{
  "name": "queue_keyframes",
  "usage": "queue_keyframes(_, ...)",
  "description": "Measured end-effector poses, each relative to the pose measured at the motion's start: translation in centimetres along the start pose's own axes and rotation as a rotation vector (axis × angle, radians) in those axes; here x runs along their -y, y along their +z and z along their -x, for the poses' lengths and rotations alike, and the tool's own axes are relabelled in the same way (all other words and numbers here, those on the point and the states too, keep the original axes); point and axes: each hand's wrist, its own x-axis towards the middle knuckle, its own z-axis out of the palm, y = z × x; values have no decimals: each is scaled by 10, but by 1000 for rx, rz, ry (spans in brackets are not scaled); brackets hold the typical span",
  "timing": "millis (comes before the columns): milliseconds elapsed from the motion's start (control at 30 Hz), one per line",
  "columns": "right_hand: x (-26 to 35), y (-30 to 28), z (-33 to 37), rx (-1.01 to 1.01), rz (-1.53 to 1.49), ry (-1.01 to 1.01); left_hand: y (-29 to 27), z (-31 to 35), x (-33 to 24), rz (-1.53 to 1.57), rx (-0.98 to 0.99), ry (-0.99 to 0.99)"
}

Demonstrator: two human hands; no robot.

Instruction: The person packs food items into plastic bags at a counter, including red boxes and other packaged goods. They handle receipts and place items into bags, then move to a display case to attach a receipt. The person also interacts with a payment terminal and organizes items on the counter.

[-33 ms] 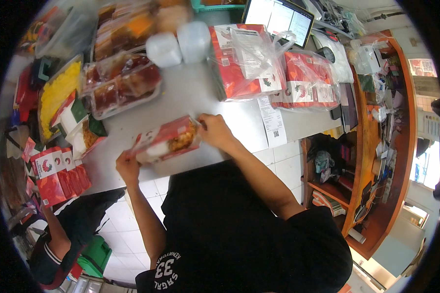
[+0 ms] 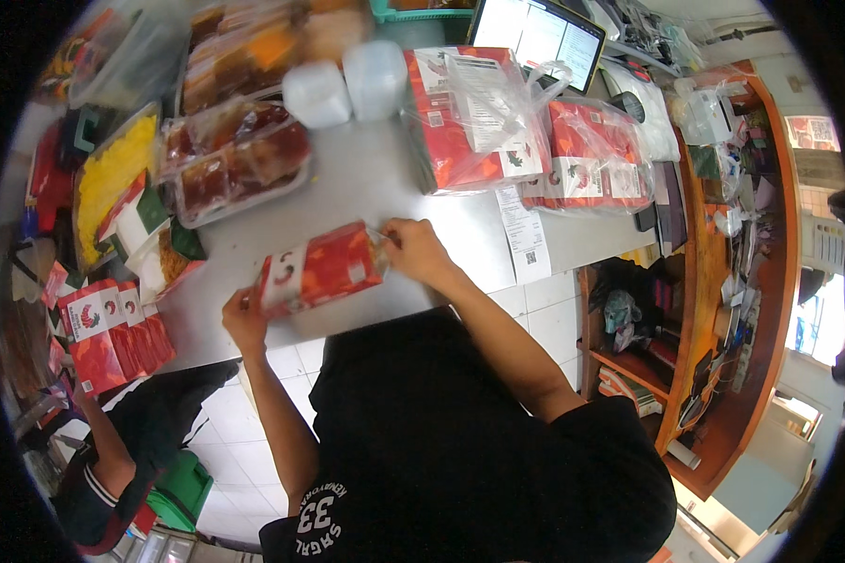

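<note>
A red-and-white paper food box (image 2: 333,267) lies over the steel table in front of me. Its red top panel covers what is inside, and a little food shows at its right end. My left hand (image 2: 245,320) grips the left end with fingers bent round the edge. At the opposite end, my right hand (image 2: 413,250) pinches the corner between thumb and fingers. Beyond the box stands a clear tray (image 2: 190,221) of small sauce tubs. To its left are open food boxes (image 2: 164,263) and a tray of yellow rice (image 2: 113,183).
Bagged red boxes (image 2: 469,131) stand at the back right, with a paper receipt (image 2: 524,235) before them. White foam containers (image 2: 376,80) and a tablet screen (image 2: 535,42) are at the back. Folded red boxes (image 2: 113,328) lie left. Another person's arm (image 2: 108,446) shows at lower left.
The box's top panel has come down over the fried food and white rice that showed before. Both hands stay at the box's ends.
</note>
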Motion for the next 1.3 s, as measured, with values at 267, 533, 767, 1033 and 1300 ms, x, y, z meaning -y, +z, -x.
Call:
queue_keyframes(267, 2, 0, 0, 13, -104, 42, -3, 6, -8, -113, -7, 212)
queue_keyframes(533, -2, 0, -3, 79, -78, 40, -11, 5, -26, -171, -13, 101)
queue_keyframes(767, 31, 32, -23, 57, -68, -214, -20, -9, -24, -137, -237, 176)
queue_keyframes(1033, 48, 51, -41, 89, -297, -155, -33, -37, -7, 38, -413, 137)
queue_keyframes(1300, -32, -140, 43, -196, -277, -41, -23, 38, -49, 56, -377, 337)
